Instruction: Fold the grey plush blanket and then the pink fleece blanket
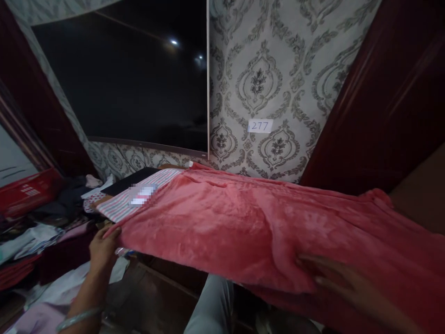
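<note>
A pink plush blanket (208,222) lies spread across the surface before me, with a raised fold near its middle. At its near left corner my left hand (103,248) is closed, fingers and thumb pinching the edge. My right hand (342,283), smeared a little by motion, rests on the near right part of the blanket with its fingers stretched out over the plush. Beyond the left edge of the blanket shows a striped cloth (120,204) with a blurred-out patch on it.
A large dark television (139,79) hangs on the patterned wall (259,88), beside a paper label (260,125) reading 277. A black flat panel (130,181) lies behind the striped cloth. Piled clothes (66,232) and a red box (28,192) fill the left side. My knee (212,306) is below.
</note>
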`<state>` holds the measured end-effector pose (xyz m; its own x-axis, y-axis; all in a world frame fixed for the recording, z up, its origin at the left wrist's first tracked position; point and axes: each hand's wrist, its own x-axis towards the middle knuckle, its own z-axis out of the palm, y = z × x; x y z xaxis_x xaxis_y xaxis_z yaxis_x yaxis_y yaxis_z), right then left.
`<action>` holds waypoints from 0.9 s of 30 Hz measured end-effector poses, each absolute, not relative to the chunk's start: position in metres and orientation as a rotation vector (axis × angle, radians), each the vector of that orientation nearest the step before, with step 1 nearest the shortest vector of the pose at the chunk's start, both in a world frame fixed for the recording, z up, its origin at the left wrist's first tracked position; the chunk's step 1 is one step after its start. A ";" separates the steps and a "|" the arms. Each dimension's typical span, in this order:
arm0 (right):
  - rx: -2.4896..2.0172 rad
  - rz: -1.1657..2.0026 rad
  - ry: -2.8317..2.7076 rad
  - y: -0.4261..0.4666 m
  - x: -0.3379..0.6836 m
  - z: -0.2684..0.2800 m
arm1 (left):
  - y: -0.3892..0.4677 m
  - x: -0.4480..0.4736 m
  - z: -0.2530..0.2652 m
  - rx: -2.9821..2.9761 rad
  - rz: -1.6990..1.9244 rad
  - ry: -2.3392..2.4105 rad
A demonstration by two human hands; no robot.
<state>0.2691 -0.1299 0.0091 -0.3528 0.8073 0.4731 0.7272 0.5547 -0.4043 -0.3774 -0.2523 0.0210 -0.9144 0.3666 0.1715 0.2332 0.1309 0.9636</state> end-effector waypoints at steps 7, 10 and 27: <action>-1.174 0.529 -2.096 -0.041 0.230 0.060 | -0.196 -0.383 0.046 1.691 1.044 2.805; -1.168 0.579 -2.156 0.012 0.197 0.060 | -0.146 -0.368 0.058 1.828 0.826 2.545; -1.279 0.329 -2.570 0.160 0.118 -0.012 | 0.017 -0.380 0.065 1.173 1.049 2.327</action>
